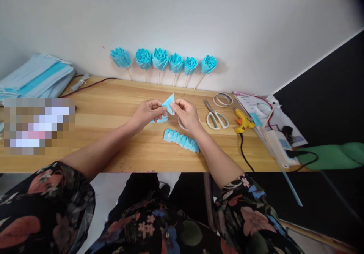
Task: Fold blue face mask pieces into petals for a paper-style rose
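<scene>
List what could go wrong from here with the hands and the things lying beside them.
1. The glue gun lies near the right hand, its cord running off the table edge; if hot, a stray reach might burn, or a snag drag it down.
2. The folded blue piece, pinched by both hands with the left hand, may unfold.

Light blue folded piece (169, 103), yellow glue gun (242, 121), white-handled scissors (216, 118), floral sleeves (57, 193)

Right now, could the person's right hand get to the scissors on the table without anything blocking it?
Probably yes. The scissors lie flat on the table just to the right of the right hand, with bare wood between them. But that hand, with the left hand, is pinching a folded blue piece.
</scene>
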`<state>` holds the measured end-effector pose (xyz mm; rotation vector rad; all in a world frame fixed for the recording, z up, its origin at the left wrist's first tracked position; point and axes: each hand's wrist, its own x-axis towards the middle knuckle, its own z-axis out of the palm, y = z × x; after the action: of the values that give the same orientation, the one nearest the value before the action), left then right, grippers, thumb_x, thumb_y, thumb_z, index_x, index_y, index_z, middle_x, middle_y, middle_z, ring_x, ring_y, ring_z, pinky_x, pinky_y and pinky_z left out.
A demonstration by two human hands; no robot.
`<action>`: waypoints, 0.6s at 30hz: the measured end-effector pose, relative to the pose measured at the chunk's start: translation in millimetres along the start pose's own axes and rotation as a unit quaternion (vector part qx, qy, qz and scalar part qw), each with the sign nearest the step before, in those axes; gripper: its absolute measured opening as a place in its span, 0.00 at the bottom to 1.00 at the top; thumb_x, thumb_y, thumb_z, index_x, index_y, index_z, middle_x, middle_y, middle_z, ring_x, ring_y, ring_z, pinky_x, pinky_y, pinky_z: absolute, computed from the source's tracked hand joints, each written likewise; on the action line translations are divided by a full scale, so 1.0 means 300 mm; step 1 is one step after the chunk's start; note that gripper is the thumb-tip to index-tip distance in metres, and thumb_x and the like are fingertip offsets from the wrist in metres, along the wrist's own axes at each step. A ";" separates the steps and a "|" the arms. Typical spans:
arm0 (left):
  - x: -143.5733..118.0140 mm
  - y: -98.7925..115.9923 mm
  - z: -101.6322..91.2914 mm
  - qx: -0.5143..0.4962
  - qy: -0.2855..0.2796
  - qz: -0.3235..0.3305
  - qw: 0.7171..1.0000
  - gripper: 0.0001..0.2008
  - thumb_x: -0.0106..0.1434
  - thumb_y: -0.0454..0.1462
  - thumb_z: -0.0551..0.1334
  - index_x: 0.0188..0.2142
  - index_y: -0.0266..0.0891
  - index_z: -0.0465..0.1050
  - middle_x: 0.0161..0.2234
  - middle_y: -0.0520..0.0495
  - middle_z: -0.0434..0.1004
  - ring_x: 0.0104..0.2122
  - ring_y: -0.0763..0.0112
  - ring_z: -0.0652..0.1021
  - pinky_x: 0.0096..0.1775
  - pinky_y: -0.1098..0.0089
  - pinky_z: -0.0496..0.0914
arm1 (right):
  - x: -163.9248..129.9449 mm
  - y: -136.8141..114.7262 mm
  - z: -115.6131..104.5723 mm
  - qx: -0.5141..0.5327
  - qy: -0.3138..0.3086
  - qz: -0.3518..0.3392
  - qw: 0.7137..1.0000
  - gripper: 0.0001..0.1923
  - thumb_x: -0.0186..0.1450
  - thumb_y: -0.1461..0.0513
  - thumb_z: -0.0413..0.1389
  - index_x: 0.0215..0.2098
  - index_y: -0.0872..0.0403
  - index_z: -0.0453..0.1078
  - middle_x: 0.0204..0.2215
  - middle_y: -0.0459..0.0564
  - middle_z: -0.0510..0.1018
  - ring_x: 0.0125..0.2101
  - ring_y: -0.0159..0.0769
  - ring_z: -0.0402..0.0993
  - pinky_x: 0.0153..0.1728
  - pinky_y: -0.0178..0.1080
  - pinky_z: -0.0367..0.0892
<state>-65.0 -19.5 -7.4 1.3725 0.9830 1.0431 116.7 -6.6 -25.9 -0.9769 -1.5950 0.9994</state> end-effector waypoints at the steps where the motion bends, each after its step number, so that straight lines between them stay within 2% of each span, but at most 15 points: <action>1: 0.000 0.000 0.000 -0.001 -0.001 0.000 1.000 0.11 0.53 0.41 0.69 0.26 0.37 0.71 0.22 0.51 0.75 0.19 0.79 0.69 0.20 0.76 0.63 | 0.000 0.000 -0.001 -0.002 0.001 -0.001 1.000 0.17 0.64 0.49 0.59 0.28 0.52 0.68 0.22 0.41 0.68 0.25 0.30 0.62 0.31 0.36 0.58; 13: 0.003 -0.005 -0.007 0.014 -0.014 0.009 1.000 0.15 0.58 0.46 0.68 0.26 0.37 0.73 0.23 0.50 0.75 0.20 0.78 0.70 0.22 0.75 0.64 | -0.001 0.001 0.003 -0.019 -0.002 0.007 1.000 0.18 0.63 0.47 0.59 0.28 0.52 0.68 0.22 0.41 0.67 0.25 0.29 0.60 0.30 0.36 0.58; 18: 0.001 -0.001 -0.008 0.017 -0.007 0.017 1.000 0.16 0.57 0.47 0.70 0.24 0.37 0.74 0.22 0.51 0.74 0.19 0.79 0.68 0.22 0.75 0.63 | -0.001 0.002 0.003 -0.012 -0.005 0.008 1.000 0.18 0.63 0.48 0.59 0.27 0.52 0.68 0.22 0.41 0.67 0.25 0.29 0.60 0.29 0.36 0.57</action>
<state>-67.4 -18.6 -7.6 1.4273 0.9748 1.0439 115.9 -7.0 -26.7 -1.0037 -1.6126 1.0005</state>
